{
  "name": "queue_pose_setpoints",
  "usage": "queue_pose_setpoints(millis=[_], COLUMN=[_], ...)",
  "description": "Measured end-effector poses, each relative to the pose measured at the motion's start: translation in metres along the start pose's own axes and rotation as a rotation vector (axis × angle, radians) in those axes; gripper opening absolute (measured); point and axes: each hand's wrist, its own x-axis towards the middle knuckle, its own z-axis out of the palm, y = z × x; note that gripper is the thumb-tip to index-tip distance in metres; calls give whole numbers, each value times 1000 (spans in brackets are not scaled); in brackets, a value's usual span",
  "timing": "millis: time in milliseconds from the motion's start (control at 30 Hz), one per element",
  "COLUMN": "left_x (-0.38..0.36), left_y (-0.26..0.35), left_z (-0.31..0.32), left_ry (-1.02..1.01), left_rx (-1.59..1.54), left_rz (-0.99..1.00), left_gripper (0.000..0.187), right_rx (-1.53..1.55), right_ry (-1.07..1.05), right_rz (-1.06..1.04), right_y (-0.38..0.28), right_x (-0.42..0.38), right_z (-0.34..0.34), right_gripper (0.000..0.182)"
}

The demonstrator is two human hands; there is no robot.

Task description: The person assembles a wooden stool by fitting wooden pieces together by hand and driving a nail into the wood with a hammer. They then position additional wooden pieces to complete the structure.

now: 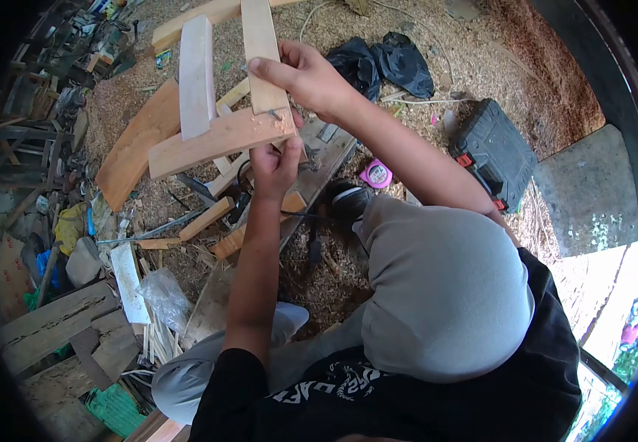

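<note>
A frame of pale wooden slats (pixel 208 136) is held up in front of me: two upright slats joined to a cross piece, with a nail or screw head showing near the joint. My right hand (pixel 305 74) grips the right upright slat (pixel 260 44) from the side. My left hand (pixel 274 163) holds the cross piece from below at its right end. The other upright slat (pixel 196 77) stands free to the left.
Sawdust covers the ground. A black tool case (pixel 493 151) lies to the right, a pink tape measure (pixel 375 174) beside my knee, black bags (pixel 389 62) beyond. Planks, offcuts (pixel 207 218) and clutter fill the left side. A black power tool with a cable (pixel 326 214) lies below the frame.
</note>
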Motion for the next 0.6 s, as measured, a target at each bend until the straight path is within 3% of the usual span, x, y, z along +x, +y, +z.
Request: queue_pose_setpoints(millis=[100,267,600], left_x=[2,6,7], left_y=[0,18,16], left_z=[-4,0,-3], left_ry=[-4,71,48], left_rx=[-38,-178,-80], left_rz=[-3,-59,-48], left_gripper=[30,36,32], right_rx=[51,71,113], right_ry=[24,-44,-20], right_rz=[-91,6,-31], right_y=[1,-12,-4], right_x=[1,-4,1], right_z=[6,1,5], right_gripper=[37,39,40])
